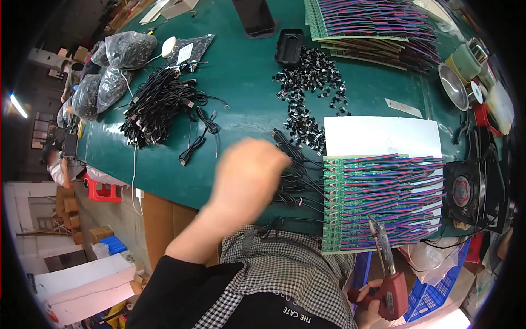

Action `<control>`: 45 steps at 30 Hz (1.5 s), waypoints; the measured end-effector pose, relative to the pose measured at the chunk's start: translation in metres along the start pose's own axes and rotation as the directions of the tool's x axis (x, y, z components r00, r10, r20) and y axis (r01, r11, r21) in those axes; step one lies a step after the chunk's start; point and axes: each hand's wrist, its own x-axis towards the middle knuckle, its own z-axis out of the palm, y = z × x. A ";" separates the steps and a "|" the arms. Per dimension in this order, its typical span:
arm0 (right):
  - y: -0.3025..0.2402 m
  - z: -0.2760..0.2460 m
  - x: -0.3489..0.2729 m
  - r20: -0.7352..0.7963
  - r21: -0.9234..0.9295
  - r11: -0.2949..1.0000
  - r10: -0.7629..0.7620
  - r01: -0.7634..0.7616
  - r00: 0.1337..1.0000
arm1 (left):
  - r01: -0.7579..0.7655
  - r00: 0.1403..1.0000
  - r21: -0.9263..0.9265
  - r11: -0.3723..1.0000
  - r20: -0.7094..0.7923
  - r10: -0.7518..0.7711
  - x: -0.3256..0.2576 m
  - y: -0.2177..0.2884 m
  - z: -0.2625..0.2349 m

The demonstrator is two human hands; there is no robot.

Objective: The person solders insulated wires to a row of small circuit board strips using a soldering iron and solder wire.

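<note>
My left hand [249, 170], blurred, is over the table beside a bunch of black cables [296, 175]. Its fingers curl closed; what they hold, if anything, is hidden. At the lower right my right hand [368, 307] is closed round the red handle of a soldering gun [390, 293]. The gun's tip points up over a green circuit board panel [333, 219]. Rows of red, blue and black wires [389, 203] fan rightward from this panel. Black cables run to its left edge. Under the wires and beyond them lies a white sheet [383, 134].
Small black parts [309, 82] lie heaped beside a black tray [289, 47]. More wired panels [372, 27] are stacked at the far right. A cable pile [159, 104] and filled plastic bags [129, 52] sit on the left. A black fan [466, 189] and metal bowl [453, 86] stand right.
</note>
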 end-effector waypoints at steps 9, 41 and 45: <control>0.017 -0.004 -0.003 -0.256 -0.271 0.962 -0.092 0.019 0.962 | -0.005 0.979 0.173 0.985 0.201 -0.030 -0.021 -0.110 -0.044; -0.014 0.041 0.058 0.052 -0.341 0.940 0.045 -0.025 0.998 | 0.398 0.893 -0.691 0.603 0.443 -0.081 -0.012 0.080 0.010; -0.003 0.014 0.032 0.055 -0.161 0.987 0.033 -0.024 0.998 | 0.369 0.908 -0.562 0.741 0.387 -0.159 -0.014 0.081 0.023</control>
